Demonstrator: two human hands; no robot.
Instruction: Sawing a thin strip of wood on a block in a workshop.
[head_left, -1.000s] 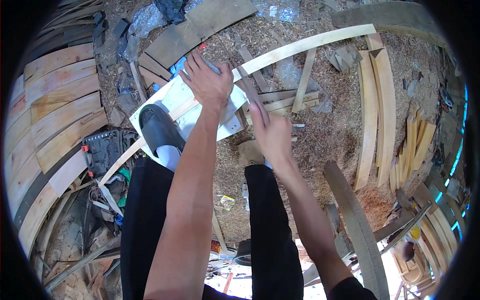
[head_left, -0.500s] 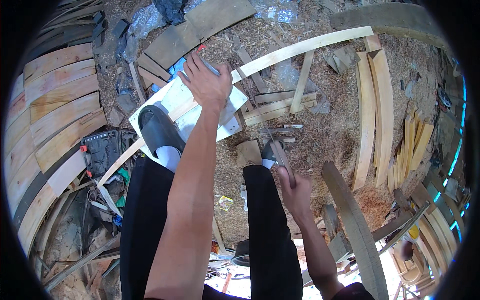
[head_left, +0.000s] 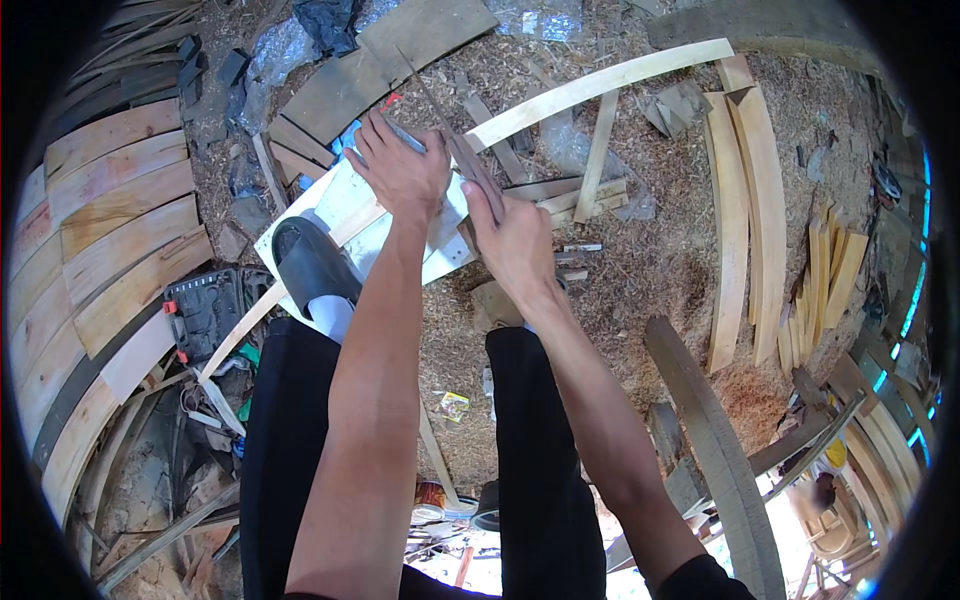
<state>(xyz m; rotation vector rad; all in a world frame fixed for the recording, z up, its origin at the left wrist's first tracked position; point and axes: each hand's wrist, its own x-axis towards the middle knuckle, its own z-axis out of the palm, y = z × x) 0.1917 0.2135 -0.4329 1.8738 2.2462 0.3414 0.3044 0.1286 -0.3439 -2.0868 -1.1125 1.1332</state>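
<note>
A long, curved pale wooden strip (head_left: 600,82) runs over a white board (head_left: 455,255). On the strip near the board's far edge lies my left hand (head_left: 400,170), fingers spread and pressing down. A grey-blue flat edge (head_left: 405,138) shows beside its fingers; I cannot make out what it is. My right hand (head_left: 515,245) is closed round the handle end of a handsaw (head_left: 462,150), seen nearly edge-on. Its long tapering blade crosses the strip just right of my left hand and points to the far left. My left foot in a dark slipper (head_left: 312,262) rests on the strip and board.
Curved planks (head_left: 130,235) are stacked at the left beside an open black tool case (head_left: 205,315). More curved boards (head_left: 755,220) and short offcuts (head_left: 825,285) lie at the right. A thick curved beam (head_left: 710,450) stands near my right arm. Sawdust covers the ground.
My right hand has swung up and left with the saw, from beside my right foot to the strip next to my left hand. The left hand stays on the strip.
</note>
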